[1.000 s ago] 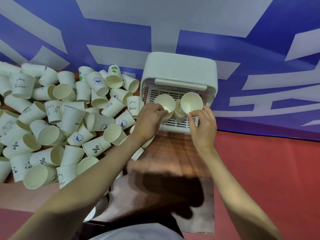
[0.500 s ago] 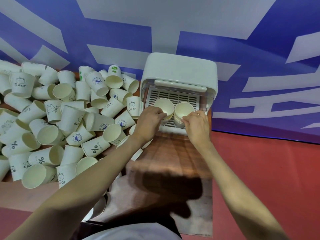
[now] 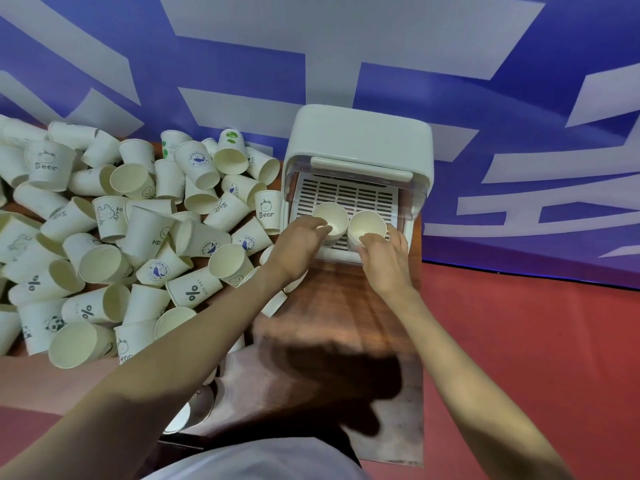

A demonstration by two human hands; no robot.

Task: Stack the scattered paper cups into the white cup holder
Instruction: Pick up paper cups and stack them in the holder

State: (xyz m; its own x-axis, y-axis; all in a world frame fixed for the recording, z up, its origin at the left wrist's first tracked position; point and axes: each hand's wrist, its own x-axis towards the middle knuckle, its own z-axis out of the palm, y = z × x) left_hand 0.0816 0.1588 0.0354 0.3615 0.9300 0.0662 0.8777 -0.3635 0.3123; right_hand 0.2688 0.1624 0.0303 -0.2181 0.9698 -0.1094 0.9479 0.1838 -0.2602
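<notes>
Dozens of loose cups [image 3: 104,258] cover the left half of the table [image 3: 332,306], lying on their sides or standing, heaped against each other from the left border up to the wall; some carry prints such as "Bear", "Hi" and a percent sign. Item: one Bear cup [image 3: 268,211] stands upright just beside the holder's left wall. Item: a few cups lie near the table's front edge under the left forearm, partly hidden. Item: left hand [image 3: 294,249], fingers curled, pinching the near rim of the left stack [image 3: 330,220]. Item: holder [image 3: 360,150], white, against the blue-and-white wall, its front open and a slotted tray inside; both stacks stand at the tray's front edge, side by side and touching or nearly so, with bare grille behind them to the rear. Item: right stack [image 3: 367,226], top cup open upward. Item: right hand [image 3: 382,261], fingers bent over the near rim of the right stack, thumb side hidden, so the exact hold cannot be told. Bare wood lies in front of the holder between the two forearms; the table's right edge runs just beside the holder, red floor [image 3: 536,358] beyond.
</notes>
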